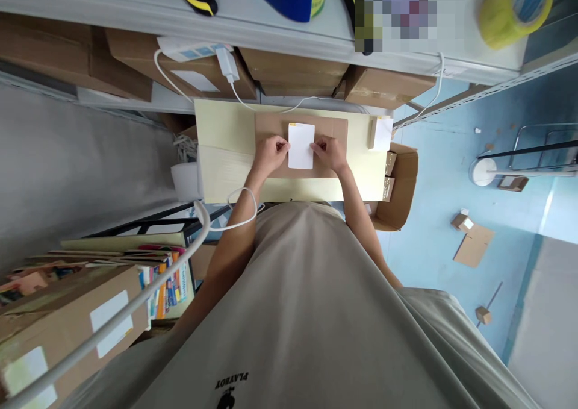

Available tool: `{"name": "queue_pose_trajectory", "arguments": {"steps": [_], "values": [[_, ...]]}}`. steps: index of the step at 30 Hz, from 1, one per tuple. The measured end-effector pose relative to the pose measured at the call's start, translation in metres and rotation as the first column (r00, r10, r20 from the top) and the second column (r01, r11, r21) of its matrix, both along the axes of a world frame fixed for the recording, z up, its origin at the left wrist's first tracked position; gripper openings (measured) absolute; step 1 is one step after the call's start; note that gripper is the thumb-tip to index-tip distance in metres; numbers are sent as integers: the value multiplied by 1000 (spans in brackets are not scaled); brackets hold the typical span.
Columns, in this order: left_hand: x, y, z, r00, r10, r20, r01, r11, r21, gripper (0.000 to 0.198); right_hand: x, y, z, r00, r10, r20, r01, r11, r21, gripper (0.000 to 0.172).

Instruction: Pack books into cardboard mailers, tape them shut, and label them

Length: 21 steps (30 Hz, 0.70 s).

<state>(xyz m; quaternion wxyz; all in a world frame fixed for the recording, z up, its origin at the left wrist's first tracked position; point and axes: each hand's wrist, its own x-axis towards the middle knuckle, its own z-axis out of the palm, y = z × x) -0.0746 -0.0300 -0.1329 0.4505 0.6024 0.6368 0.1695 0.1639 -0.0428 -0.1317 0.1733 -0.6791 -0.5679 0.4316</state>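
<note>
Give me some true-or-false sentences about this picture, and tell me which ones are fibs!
1. The white rectangular piece is between the left hand and the right hand. True.
2. The cardboard sheet under that white piece is blue. False: it is brown.
3. The roll of yellow tape is on the shelf. True.
4. The small white box is at the left end of the table. False: it is at the right end.
5. A white cable loop crosses over the right forearm in the picture. False: it crosses the left forearm.
</note>
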Motion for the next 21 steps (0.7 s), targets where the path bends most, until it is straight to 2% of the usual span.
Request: {"name": "queue_pose_trajectory", "arguments": {"steps": [15, 21], "values": [[2, -2, -5, 999, 21, -28, -20, 999, 45, 10, -3, -5, -8, 998, 10, 60, -12, 999, 35, 25], [4, -2, -4, 998, 23, -59, -20, 999, 50, 12, -9, -6, -5, 992, 12, 122, -16, 999, 31, 15]]}}
